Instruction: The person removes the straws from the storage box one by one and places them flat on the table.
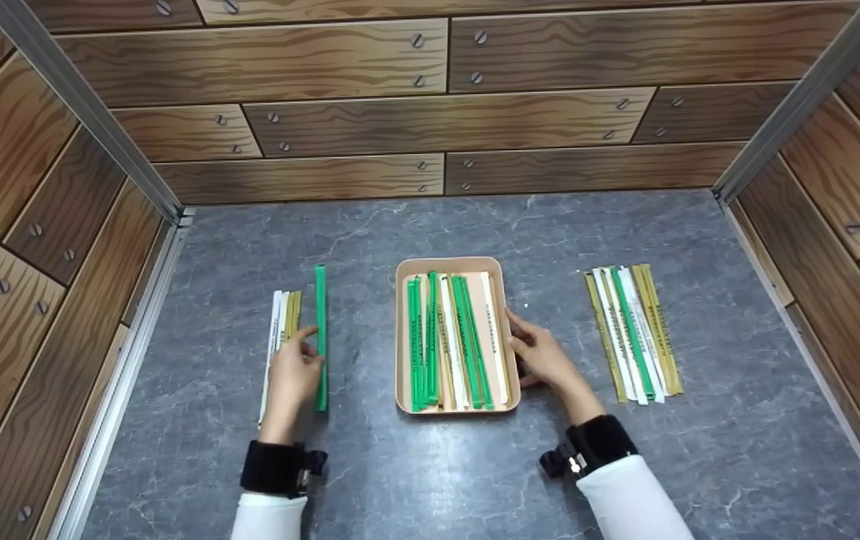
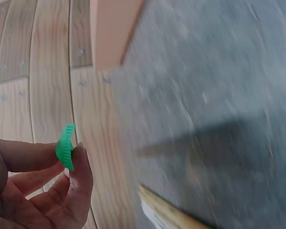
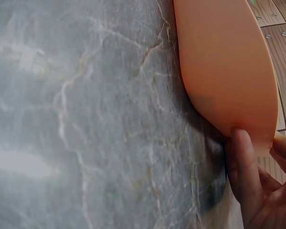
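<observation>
In the head view, my left hand pinches a long, slim green stick packet between thumb and fingers. The left wrist view shows the packet's crimped green end standing out between the fingertips, above the floor. Below and left of it lie several white and gold stick packets, partly hidden by that hand. My right hand holds the right side of a shallow tan tray; in the right wrist view, fingertips meet its outer wall and rim. Green, white and gold stick packets lie lengthwise inside the tray.
Right of the tray, a row of gold, white and green stick packets lies on the grey marbled surface. Wood-patterned walls stand at the back and both sides, with metal rails along the edges.
</observation>
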The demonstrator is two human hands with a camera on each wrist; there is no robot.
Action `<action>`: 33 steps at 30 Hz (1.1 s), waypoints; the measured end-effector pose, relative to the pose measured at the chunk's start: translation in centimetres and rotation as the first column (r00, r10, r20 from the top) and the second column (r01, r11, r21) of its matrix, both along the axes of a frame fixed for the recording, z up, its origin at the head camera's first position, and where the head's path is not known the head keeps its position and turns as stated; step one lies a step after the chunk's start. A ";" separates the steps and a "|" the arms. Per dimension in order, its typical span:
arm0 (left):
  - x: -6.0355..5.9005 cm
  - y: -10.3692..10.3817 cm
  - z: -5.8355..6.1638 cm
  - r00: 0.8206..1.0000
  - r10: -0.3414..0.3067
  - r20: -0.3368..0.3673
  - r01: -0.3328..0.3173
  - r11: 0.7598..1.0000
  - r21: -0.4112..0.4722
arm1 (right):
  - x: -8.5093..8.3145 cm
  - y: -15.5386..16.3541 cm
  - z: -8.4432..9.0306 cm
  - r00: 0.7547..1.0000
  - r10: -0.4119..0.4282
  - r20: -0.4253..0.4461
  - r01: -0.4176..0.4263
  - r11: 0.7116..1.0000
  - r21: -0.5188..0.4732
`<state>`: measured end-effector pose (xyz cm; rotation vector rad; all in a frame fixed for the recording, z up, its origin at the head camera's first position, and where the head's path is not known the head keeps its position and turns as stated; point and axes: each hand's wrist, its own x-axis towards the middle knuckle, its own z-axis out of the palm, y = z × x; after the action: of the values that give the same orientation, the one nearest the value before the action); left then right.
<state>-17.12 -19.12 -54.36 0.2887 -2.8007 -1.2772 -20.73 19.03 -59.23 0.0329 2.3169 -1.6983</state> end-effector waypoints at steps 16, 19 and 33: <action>-0.4 -3.0 -2.4 0.981 0.074 0.179 -0.038 0.980 -0.196 | 0.1 -0.2 0.2 0.998 -0.012 0.058 0.012 1.000 -0.005; -0.5 -3.0 -2.5 0.979 0.092 0.182 -0.049 0.973 -0.225 | 0.1 -0.1 0.2 0.999 -0.011 0.050 0.011 1.000 0.001; -0.7 -1.8 -2.2 0.990 0.104 0.093 -0.070 0.948 -0.311 | 0.1 -0.1 0.1 0.999 -0.010 0.037 0.010 1.000 0.000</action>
<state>-17.84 -20.88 -56.56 0.4702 -2.9809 -0.8121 -20.62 18.93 -59.08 0.0758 2.2938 -1.6881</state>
